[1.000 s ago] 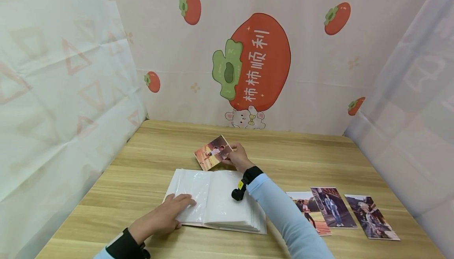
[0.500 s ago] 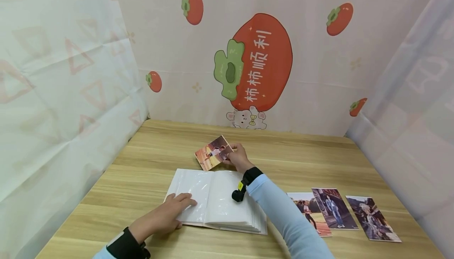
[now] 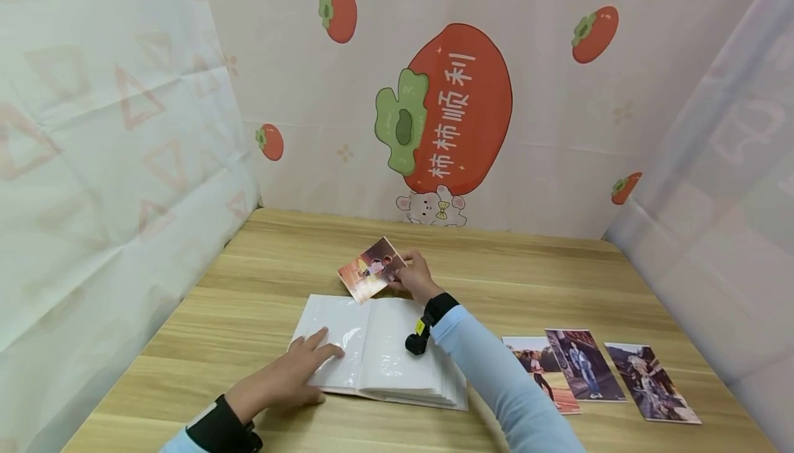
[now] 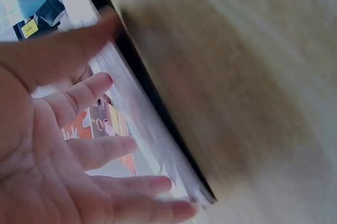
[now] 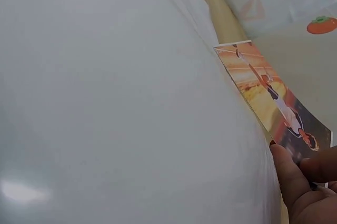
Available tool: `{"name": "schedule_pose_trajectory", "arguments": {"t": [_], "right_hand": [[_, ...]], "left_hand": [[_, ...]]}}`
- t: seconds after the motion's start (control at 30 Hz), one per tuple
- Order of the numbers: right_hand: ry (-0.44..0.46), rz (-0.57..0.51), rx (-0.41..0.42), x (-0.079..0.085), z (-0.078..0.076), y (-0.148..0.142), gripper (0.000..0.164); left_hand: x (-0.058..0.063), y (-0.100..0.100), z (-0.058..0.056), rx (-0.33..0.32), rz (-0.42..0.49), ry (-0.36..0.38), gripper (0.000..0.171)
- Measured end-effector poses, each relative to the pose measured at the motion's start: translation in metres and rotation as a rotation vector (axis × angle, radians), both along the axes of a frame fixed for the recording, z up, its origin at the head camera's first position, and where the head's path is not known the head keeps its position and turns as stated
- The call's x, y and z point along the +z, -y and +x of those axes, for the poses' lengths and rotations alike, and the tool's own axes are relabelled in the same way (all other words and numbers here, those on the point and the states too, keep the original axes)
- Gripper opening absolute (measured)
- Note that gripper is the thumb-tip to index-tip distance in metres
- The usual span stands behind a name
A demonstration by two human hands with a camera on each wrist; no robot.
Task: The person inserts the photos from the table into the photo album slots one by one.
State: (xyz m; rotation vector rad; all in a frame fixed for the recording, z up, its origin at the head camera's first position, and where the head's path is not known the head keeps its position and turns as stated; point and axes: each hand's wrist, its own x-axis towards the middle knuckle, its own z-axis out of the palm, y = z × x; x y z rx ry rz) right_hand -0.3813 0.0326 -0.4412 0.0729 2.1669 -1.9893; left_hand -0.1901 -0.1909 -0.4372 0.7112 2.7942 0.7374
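A photo album (image 3: 397,349) with clear plastic sleeves lies spread on the table, its white pages showing. My left hand (image 3: 291,377) rests at the lower left of the album, fingers spread over the left page; the left wrist view shows the palm (image 4: 42,171) with fingers extended along the album's edge. Beyond the album's far edge, my right hand (image 3: 417,277) pinches a photo (image 3: 371,270) by its right corner, tilted above the table. In the right wrist view, thumb and fingers hold the dark end of this photo (image 5: 268,95), which pictures a figure on an orange background.
To the right of the album lie three more photos: one (image 3: 542,374) partly behind the right sleeve, one (image 3: 584,363) overlapping it, and one (image 3: 651,380) farther right. Patterned cloth (image 3: 298,81) stands behind the wooden table (image 3: 248,287) and at both sides.
The photo in my right hand has tilted slightly and its free end has dipped toward the album. My left hand's fingers have spread and lifted a little at the left page.
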Motion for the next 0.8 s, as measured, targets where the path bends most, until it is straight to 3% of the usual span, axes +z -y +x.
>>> {"name": "schedule_pose_trajectory", "arguments": {"t": [0.17,0.33,0.43,0.57,0.8], "right_hand": [[0.012,-0.013,-0.034,0.003,-0.001,0.0,0.028],[0.02,-0.021,-0.04,0.005,0.0,0.002,0.028],[0.026,-0.02,-0.04,0.005,0.0,0.002,0.028],[0.032,-0.028,-0.044,0.005,0.001,0.001,0.029],[0.02,-0.041,-0.037,0.005,-0.001,-0.001,0.031]], "left_hand": [[0.0,-0.003,-0.003,0.034,-0.065,-0.03,0.062],[-0.002,-0.005,-0.011,-0.047,-0.057,-0.037,0.083],[-0.003,-0.005,-0.016,-0.107,-0.054,-0.025,0.082],[-0.006,-0.004,-0.018,-0.162,-0.066,-0.067,0.073],[-0.004,-0.003,-0.017,-0.166,-0.067,-0.091,0.071]]}}
